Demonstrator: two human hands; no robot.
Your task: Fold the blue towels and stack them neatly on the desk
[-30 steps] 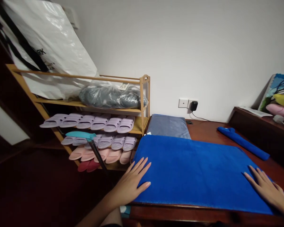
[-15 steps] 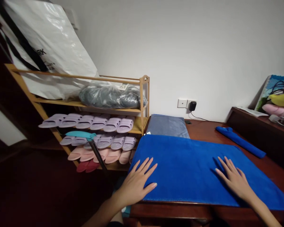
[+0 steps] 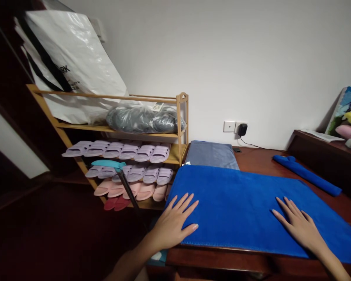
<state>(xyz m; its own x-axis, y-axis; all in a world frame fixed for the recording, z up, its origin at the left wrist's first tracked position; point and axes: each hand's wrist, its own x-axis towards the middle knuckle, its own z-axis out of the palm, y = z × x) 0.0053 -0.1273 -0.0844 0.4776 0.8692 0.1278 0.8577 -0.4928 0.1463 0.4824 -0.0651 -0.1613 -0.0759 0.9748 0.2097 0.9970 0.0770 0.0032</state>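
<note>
A bright blue cloth (image 3: 234, 207) lies spread flat on the dark wooden table (image 3: 251, 158), its stitched hem along the front edge. My left hand (image 3: 174, 220) rests on the cloth's left front part, fingers spread and palm down. Farther right, my right hand (image 3: 300, 224) lies on the cloth too, its fingers stretched out. Neither hand grips anything. A folded grey-blue cloth (image 3: 213, 154) sits behind the blue one, partly covered by it. To the right at the back is a rolled blue cloth (image 3: 307, 174).
Left of the table stands a wooden rack (image 3: 181, 128) with lilac slippers (image 3: 160, 153), pink slippers (image 3: 146, 191) and a bagged grey bundle (image 3: 146, 119). A white bag (image 3: 84, 50) leans on top. A black plug (image 3: 242, 129) sits in the wall. A raised ledge (image 3: 318, 148) borders the right.
The view has shifted a little, so the rack and table appear farther right. Both hands stay flat on the blue cloth in about the same places.
</note>
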